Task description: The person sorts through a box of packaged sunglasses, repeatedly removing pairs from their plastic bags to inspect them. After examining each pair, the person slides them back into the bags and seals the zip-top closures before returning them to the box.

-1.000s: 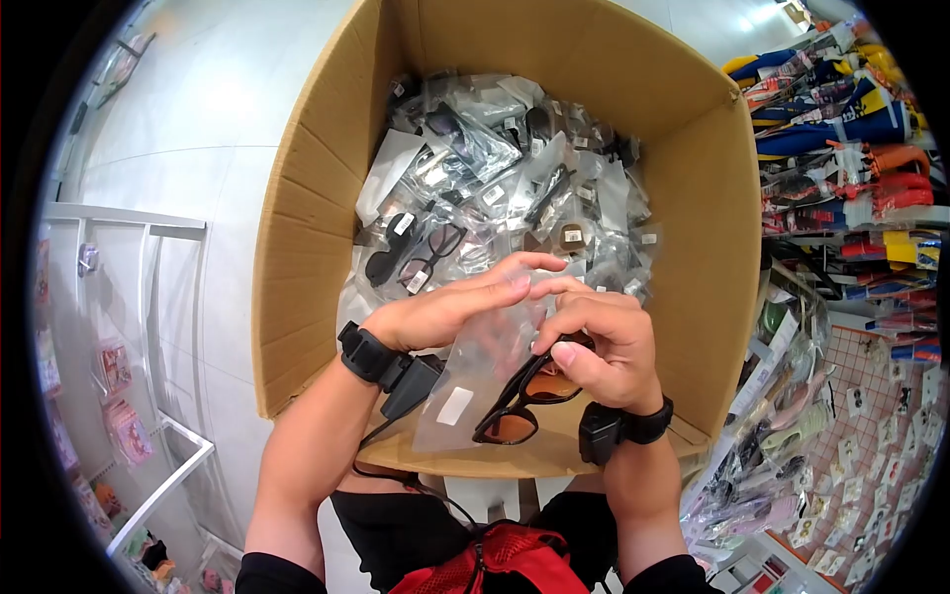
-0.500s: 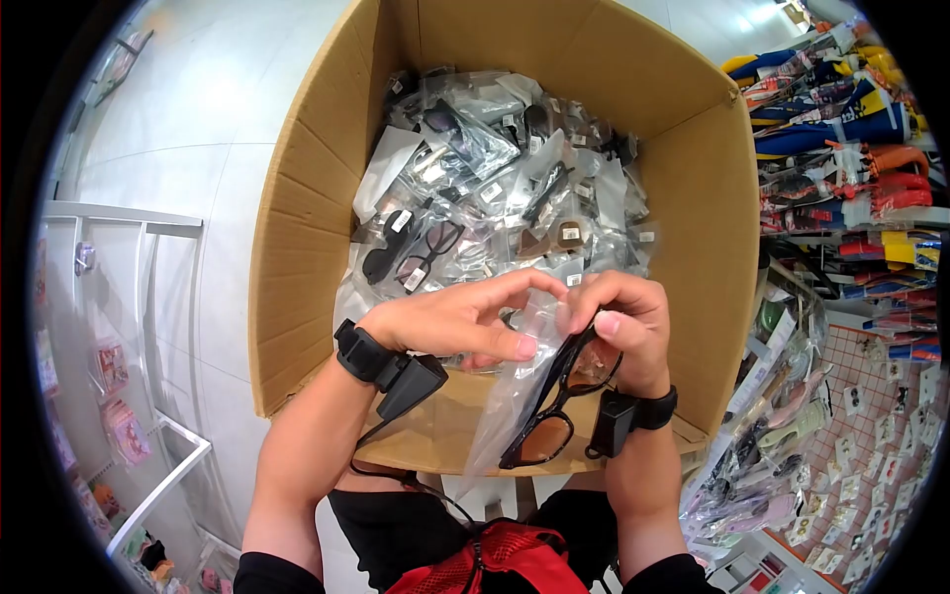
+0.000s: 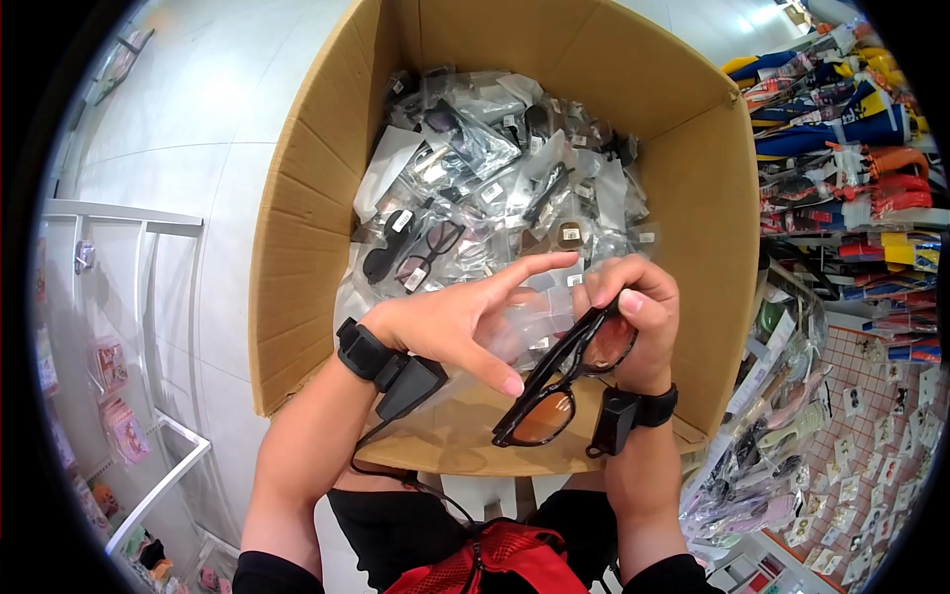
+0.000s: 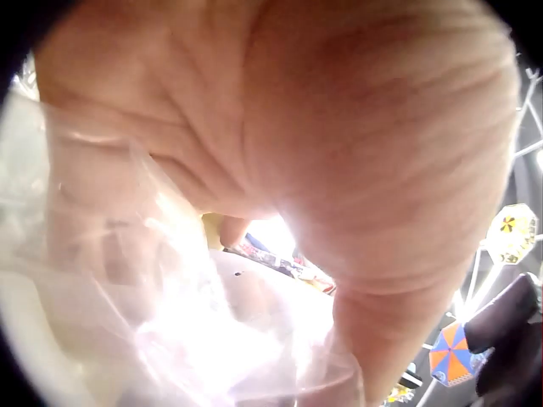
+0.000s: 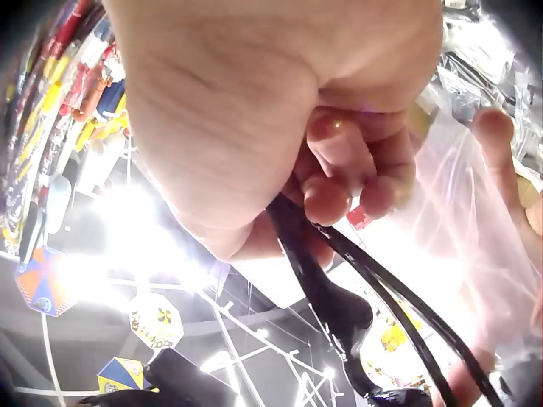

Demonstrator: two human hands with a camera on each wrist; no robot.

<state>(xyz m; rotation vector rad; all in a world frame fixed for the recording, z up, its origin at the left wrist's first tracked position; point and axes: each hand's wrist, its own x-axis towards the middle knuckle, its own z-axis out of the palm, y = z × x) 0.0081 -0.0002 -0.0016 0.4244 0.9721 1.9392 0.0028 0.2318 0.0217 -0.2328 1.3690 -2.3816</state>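
Note:
My right hand (image 3: pixel 645 322) pinches a pair of dark-framed sunglasses (image 3: pixel 547 418) with brownish-orange lenses between thumb and fingers. They tilt down to the left, and in the right wrist view the dark frame (image 5: pixel 331 305) and temples run down from the curled fingers. My left hand (image 3: pixel 450 322) is spread wide, thumb apart from the straight forefinger, with its thumb tip close beside the sunglasses. A clear plastic bag (image 3: pixel 539 319) lies beneath the left palm and reaches toward the right fingers. In the left wrist view, the crumpled bag (image 4: pixel 110 254) overlaps the palm.
Both hands are over the near side of a large cardboard box (image 3: pixel 302 247). Inside is a heap of bagged eyewear (image 3: pixel 485 193) with white labels. A white metal rack (image 3: pixel 148 297) stands left; packaged umbrellas (image 3: pixel 841 124) and a grid display (image 3: pixel 871 436) are on the right.
The sunglasses and right hand have shifted right, and the glasses now show outside the bag. The left hand has spread, its thumb moving away from the forefinger, and the bag has slid under its palm.

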